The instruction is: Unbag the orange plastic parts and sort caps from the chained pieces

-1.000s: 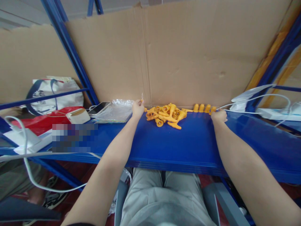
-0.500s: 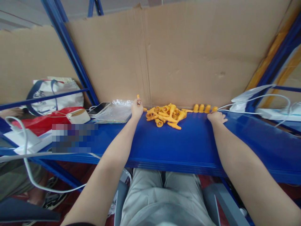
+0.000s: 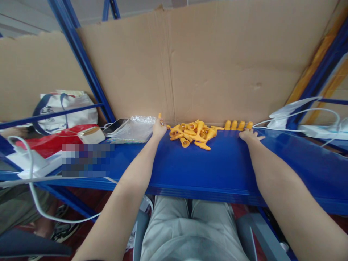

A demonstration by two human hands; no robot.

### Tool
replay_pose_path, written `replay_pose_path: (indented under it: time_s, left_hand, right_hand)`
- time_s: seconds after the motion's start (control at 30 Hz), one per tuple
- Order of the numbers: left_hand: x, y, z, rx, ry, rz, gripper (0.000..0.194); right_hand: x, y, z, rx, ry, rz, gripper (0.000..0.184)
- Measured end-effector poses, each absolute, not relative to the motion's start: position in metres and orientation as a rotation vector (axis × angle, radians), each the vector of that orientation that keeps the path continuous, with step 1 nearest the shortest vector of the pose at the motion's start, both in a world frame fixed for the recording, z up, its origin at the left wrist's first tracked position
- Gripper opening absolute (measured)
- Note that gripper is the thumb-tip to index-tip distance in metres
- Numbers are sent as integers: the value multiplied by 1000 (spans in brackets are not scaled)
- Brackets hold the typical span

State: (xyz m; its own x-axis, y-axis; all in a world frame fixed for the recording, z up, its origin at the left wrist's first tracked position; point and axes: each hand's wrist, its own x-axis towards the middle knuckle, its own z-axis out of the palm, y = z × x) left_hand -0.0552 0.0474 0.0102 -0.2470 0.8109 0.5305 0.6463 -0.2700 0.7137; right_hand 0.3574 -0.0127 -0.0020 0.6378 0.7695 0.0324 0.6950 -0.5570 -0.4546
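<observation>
My left hand (image 3: 159,129) is closed around an orange plastic piece (image 3: 160,116) whose narrow end sticks up above the fingers; the rest is mostly covered by the hand. Just to its right, a loose pile of orange plastic pieces (image 3: 199,136) lies on the blue table (image 3: 201,170), with hollow bell-shaped ends and long curved arms. Farther right, several small orange cups (image 3: 234,125) stand upside down in a row by the cardboard. My right hand (image 3: 249,134) is at the rightmost cup (image 3: 249,125), fingers spread; whether they touch it I cannot tell.
A cardboard panel (image 3: 217,65) rises behind the table. Clear plastic packets (image 3: 133,130), a phone (image 3: 116,125), a white box (image 3: 91,135) and a red bag (image 3: 51,139) lie left. White cables (image 3: 328,110) and a power strip (image 3: 320,132) are at right. A person sits at far left.
The fingers of my right hand have spread, and more of the rightmost cup shows above them. My left hand has lowered slightly and turned, still holding the orange piece.
</observation>
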Motion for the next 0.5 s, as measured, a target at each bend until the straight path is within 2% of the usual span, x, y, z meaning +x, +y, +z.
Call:
replay_pose_path:
  time_s: [0.3, 0.5]
  left_hand:
    - [-50, 17, 16, 2092, 2155, 994, 47]
    - [-50, 9, 18, 2187, 2163, 875, 54]
  right_hand:
    - [372, -2, -10, -2362, -1191, 238, 64]
    - [372, -4, -9, -2363, -1192, 225, 62]
